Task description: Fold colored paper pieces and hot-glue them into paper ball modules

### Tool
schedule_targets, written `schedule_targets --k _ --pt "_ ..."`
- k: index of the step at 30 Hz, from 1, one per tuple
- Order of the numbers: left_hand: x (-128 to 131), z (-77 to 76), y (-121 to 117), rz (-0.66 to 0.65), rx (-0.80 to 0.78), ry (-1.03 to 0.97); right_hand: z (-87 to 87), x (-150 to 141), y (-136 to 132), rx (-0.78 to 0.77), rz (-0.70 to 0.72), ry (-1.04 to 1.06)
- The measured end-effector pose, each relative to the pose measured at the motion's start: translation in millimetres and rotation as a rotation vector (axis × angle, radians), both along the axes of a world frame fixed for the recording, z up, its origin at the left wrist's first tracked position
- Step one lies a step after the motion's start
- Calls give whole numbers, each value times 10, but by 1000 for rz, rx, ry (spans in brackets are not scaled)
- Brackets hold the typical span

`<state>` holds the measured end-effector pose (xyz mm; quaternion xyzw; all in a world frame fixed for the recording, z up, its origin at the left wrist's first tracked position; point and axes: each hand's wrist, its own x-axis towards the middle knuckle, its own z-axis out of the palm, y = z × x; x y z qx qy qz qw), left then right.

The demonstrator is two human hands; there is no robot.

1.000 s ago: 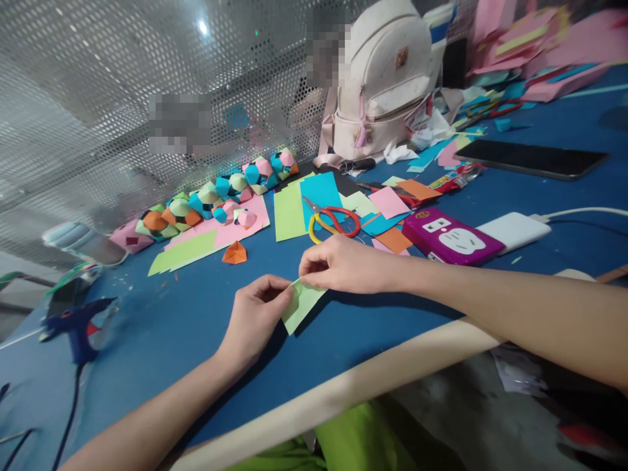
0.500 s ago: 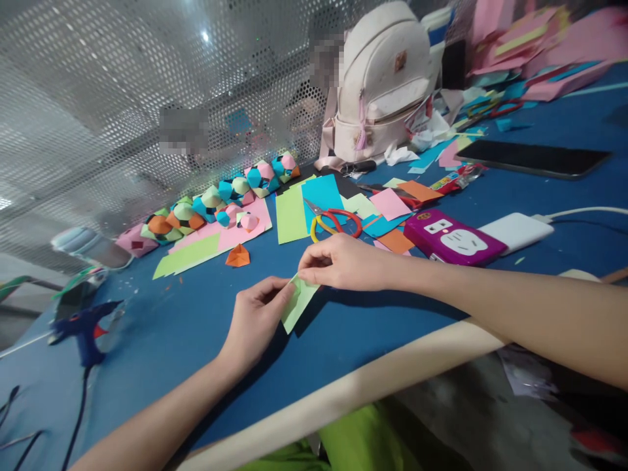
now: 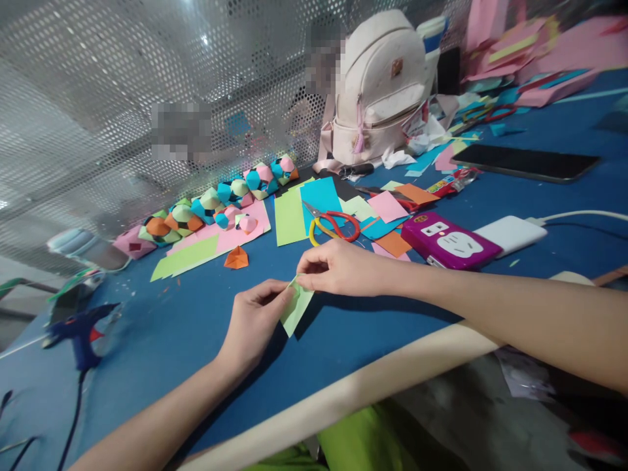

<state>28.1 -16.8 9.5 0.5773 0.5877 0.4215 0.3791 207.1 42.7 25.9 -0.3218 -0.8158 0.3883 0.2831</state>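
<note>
A small light green sheet of paper (image 3: 296,315) is held just above the blue table, its lower corner pointing down toward me. My left hand (image 3: 256,320) pinches its left edge between thumb and fingers. From the right, my right hand (image 3: 328,268) grips the paper's top edge, fingertips close to the left thumb. Beyond the hands lies a folded orange paper piece (image 3: 237,257). Scissors (image 3: 334,224) with red and yellow handles rest on blue sheets (image 3: 321,194) just past my right hand.
Folded paper balls (image 3: 206,206) stand in a row along the perforated metal screen. At left is a blue glue gun (image 3: 81,333) with its cord. To the right sit a purple socket block (image 3: 449,241), a white plug and a phone (image 3: 524,161). A backpack (image 3: 380,91) stands behind.
The view has shifted slightly. Both hands keep hold of the green paper in nearly the same place, and its visible part looks a little narrower.
</note>
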Motion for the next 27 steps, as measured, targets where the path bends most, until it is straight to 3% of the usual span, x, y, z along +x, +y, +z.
schedule_targets --k 5,13,19,27 --pt "23 29 -7 -19 9 87 3 -6 -15 38 4 -6" --pt "38 125 5 -60 -18 169 -86 -31 -75 353 113 -18" --pt "-3 35 48 99 46 -28 -115 -93 -134 294 -41 -28" --pt "36 -40 46 135 -58 -216 -175 -153 -64 242 -124 61"
